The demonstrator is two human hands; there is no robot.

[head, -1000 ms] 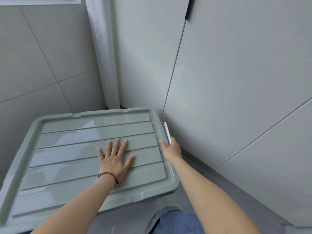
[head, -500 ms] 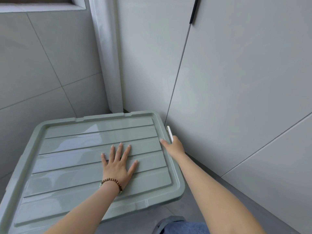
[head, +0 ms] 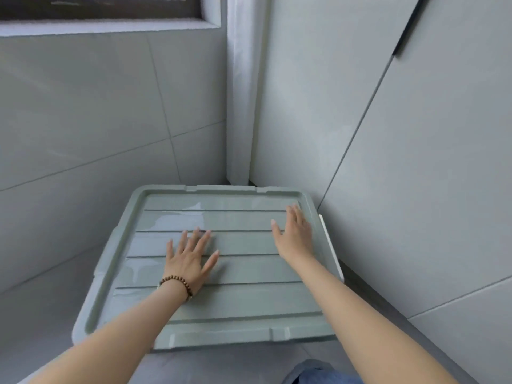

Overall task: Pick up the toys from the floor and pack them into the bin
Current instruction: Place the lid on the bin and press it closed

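The bin is covered by its pale green ribbed lid (head: 243, 306), which fills the lower middle of the head view. My left hand (head: 189, 259), with a bead bracelet on the wrist, lies flat on the lid's middle with fingers spread. My right hand (head: 295, 236) lies flat on the lid near its right rim, fingers straight. A white latch (head: 329, 245) runs along the bin's right side. No toys are visible; the bin's inside is hidden by the lid.
The bin stands in a corner: a grey tiled wall (head: 83, 134) on the left, a white pipe (head: 239, 92) at the corner, grey cabinet doors (head: 415, 162) close on the right. Grey floor and my knee in blue jeans (head: 315, 374) lie in front.
My right hand left the latch at the bin's right edge and now lies flat on the lid. The view tilted up and swung, so the bin appears more square-on. My left hand stayed.
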